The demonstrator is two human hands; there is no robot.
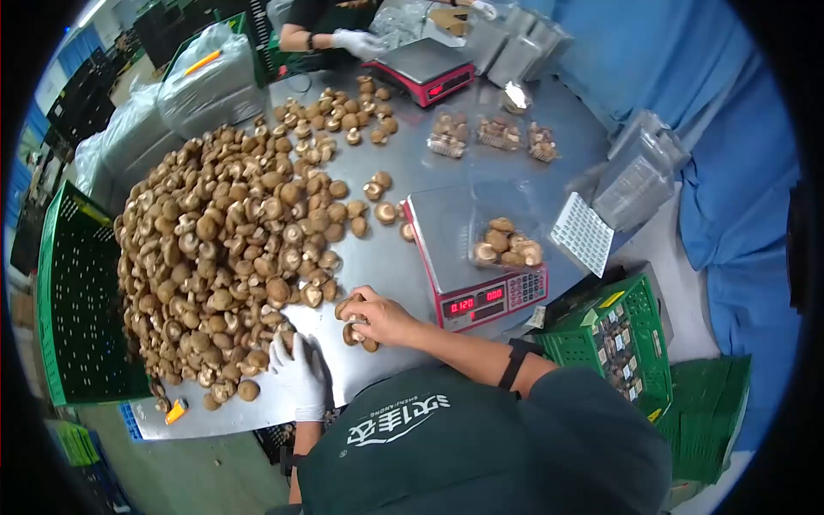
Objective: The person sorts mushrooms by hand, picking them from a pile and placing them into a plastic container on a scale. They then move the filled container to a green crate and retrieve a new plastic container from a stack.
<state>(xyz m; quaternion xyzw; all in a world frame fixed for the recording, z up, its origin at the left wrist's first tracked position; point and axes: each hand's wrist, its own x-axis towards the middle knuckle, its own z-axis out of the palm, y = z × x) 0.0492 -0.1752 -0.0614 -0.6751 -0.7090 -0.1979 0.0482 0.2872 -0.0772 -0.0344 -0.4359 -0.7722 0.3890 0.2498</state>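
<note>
Torso: dark green short-sleeved shirt (515,455) with white lettering (399,418) in bold characters and a smaller line of white text along its upper edge. Up and left of the lettering, the left hand (299,373) wears a white glove (302,384). Right of the lettering, a narrow black band (513,365) encircles the arm. Above the lettering, the right hand (382,318) is ungloved.

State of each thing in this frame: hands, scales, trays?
right hand: closed around a few mushrooms
left hand: gloved, fingers flat at the edge of the pile
near scale: on, display lit
tray on it: partly filled
far scale: on, display lit
three packs: filled
</note>
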